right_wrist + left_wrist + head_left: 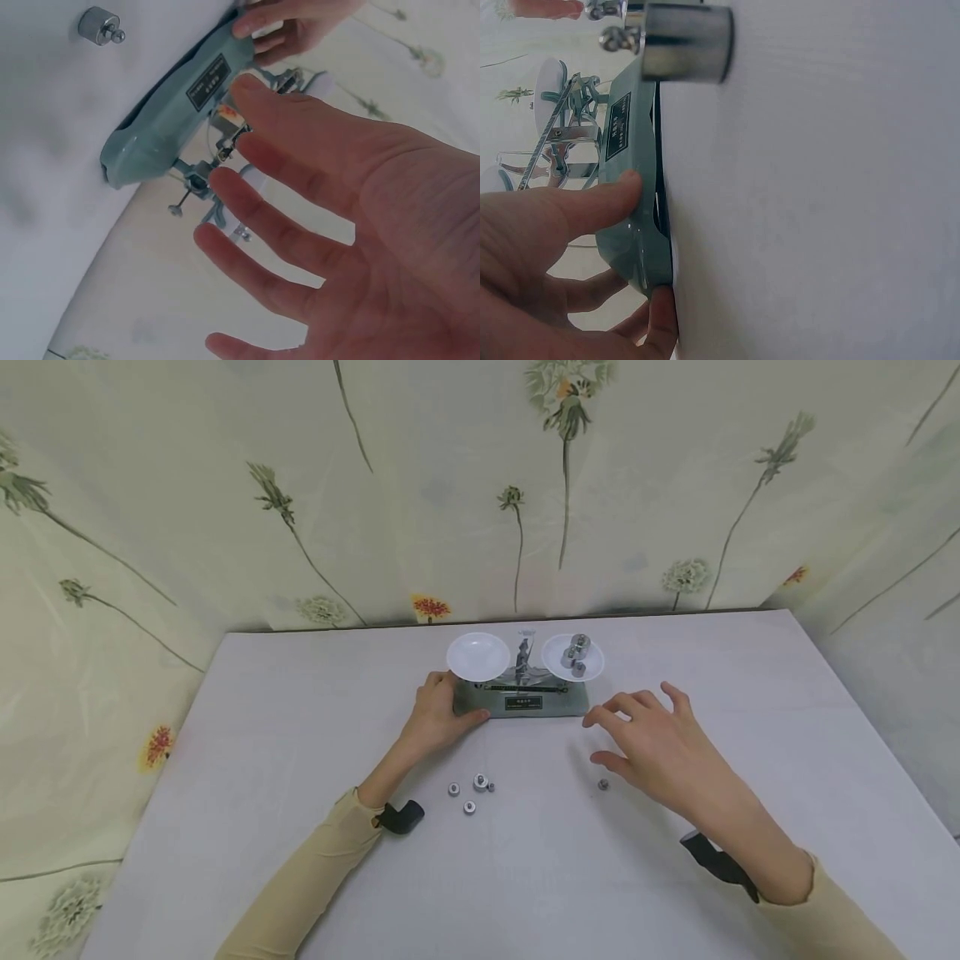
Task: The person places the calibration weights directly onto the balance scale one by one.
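A balance scale point(562, 703) with a grey-green base and two white pans stands near the table's back edge. My left hand point(435, 714) grips the base's left end, thumb on the front face and fingers around the side, as the left wrist view also shows. Several metal weights point(579, 645) are grouped on the right pan point(555, 670); the left pan point(478, 657) shows plain white. My right hand point(663, 747) hovers right of the scale, fingers spread and slightly bent, holding nothing. Below its thumb a small weight point(603, 785) rests on the table.
Several more weights point(481, 782) are on the white-covered table point(360, 877) in front of the scale, left of centre. Behind the table hangs a curtain point(450, 510) printed with dandelions. Each wrist wears a dark strap.
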### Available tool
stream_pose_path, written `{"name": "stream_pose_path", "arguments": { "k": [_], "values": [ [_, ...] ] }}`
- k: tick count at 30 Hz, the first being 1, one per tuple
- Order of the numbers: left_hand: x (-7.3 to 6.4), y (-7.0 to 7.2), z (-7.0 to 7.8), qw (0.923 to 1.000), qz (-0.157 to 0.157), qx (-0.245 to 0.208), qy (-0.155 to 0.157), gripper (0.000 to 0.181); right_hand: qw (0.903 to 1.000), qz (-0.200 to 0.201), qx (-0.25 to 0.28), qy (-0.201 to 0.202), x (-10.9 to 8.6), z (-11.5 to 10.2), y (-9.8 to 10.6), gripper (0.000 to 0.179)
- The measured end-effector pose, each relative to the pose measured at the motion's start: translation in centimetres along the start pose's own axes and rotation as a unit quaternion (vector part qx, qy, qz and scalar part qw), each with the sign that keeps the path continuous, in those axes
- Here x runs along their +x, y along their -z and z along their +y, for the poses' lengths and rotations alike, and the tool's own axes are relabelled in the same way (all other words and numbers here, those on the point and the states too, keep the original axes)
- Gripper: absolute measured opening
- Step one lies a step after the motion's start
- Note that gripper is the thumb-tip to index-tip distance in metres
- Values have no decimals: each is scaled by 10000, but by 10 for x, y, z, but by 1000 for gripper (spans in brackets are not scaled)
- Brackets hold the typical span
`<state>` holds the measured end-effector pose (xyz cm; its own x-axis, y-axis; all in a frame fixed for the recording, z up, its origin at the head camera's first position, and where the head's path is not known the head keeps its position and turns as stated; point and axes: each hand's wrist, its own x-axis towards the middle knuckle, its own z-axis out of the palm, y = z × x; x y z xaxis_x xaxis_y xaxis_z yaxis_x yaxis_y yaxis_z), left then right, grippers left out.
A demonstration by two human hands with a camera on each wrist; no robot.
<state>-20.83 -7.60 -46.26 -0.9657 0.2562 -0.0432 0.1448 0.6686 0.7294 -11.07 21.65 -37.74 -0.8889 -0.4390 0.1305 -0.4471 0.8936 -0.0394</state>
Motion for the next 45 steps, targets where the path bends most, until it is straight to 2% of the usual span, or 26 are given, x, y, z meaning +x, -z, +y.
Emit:
{"name": "stream_pose_path", "arguments": {
  "k": [18, 29, 45],
  "values": [
    [-1, 1, 0, 9999, 23, 13, -152, 78, 9982, -604, -11, 5, -1, -4, -10, 44],
    [-1, 1, 0, 10000, -12, 1, -90, 80, 9877, -1556, 174, -29, -3, -3, -17, 55],
    [1, 0, -1, 10000, -2, -14, -81, 79, 9890, -1481, -11, 9, 1, -5, -26, 48]
  ]
}}
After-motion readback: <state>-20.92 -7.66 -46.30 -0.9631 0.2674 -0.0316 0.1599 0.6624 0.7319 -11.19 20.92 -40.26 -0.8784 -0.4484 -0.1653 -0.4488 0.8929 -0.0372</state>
